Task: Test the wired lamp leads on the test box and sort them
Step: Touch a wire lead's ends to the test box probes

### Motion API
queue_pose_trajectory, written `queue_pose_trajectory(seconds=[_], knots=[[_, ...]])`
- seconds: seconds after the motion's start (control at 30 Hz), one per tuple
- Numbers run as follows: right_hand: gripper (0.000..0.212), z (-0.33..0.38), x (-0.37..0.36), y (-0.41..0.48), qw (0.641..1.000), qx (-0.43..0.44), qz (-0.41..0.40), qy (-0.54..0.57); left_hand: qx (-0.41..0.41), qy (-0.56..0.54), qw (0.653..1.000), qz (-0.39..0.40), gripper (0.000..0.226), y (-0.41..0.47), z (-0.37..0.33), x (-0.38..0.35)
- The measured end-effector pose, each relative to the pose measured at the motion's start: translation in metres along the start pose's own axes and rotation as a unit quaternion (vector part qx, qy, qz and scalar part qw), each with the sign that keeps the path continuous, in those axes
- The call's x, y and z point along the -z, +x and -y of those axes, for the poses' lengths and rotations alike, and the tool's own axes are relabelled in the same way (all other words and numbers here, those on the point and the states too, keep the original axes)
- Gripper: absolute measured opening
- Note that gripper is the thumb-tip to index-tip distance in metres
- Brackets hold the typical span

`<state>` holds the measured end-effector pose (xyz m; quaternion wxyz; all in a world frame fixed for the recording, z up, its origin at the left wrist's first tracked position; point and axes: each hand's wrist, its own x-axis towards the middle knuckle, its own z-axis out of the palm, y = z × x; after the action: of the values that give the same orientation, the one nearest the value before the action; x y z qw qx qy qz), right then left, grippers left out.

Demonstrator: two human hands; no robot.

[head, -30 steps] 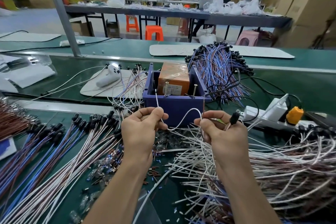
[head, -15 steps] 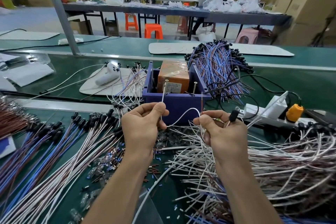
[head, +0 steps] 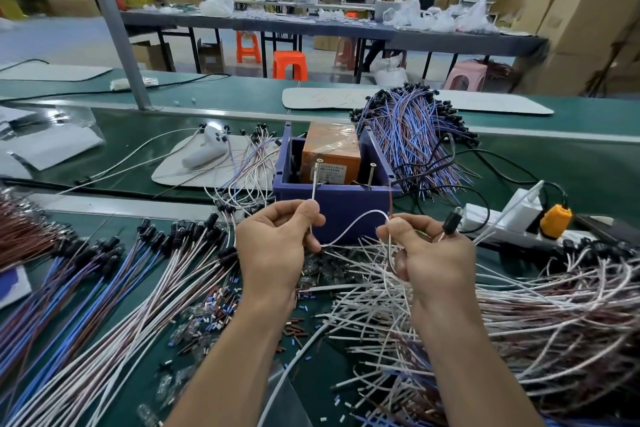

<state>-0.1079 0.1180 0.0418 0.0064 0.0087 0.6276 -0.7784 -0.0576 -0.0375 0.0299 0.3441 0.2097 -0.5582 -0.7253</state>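
Test step in hand: left hand point(head: 277, 239) pinches the white lead point(head: 313, 185), tip at the left screw contact point(head: 317, 165) of the mid-surface test box point(head: 336, 204), while right hand point(head: 433, 250) grips the brown lead point(head: 390, 199) beside its lamp point(head: 452, 218); judged next, the brown tip must reach the right screw contact point(head: 372, 170).

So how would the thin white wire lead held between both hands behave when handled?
Probably floppy: the thin white wire lead curves loosely between the left hand and right hand. Its short free end stands up to the metal screw post, so slightly springy. Likely very light; fingertip pinches carry it.
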Motion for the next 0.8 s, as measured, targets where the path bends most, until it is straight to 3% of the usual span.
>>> queue_pose_trajectory(seconds=[0.2, 0.4, 0.63, 0.73, 0.8], knots=[[0.006, 0.012, -0.003, -0.013, 0.997, -0.005, 0.077, 0.004, -0.003, -0.028, 0.999, -0.028, 0.019, -0.001, -0.004, 0.003], [0.009, 0.021, -0.021, -0.026, 0.989, 0.005, 0.147, 0.021, -0.031, 0.017, 0.99, 0.136, 0.006, -0.009, -0.014, 0.016], [0.021, 0.024, -0.022, -0.031, 0.992, 0.048, 0.114, 0.022, -0.053, 0.063, 0.964, 0.252, 0.017, -0.01, -0.014, 0.016], [0.025, 0.022, -0.018, -0.029, 0.997, 0.03, 0.062, 0.043, -0.037, 0.055, 0.968, 0.241, 0.016, -0.008, -0.014, 0.019], [0.023, 0.021, -0.011, -0.023, 0.998, 0.006, 0.019, 0.062, 0.001, -0.012, 0.979, 0.206, 0.01, -0.004, -0.013, 0.025]])
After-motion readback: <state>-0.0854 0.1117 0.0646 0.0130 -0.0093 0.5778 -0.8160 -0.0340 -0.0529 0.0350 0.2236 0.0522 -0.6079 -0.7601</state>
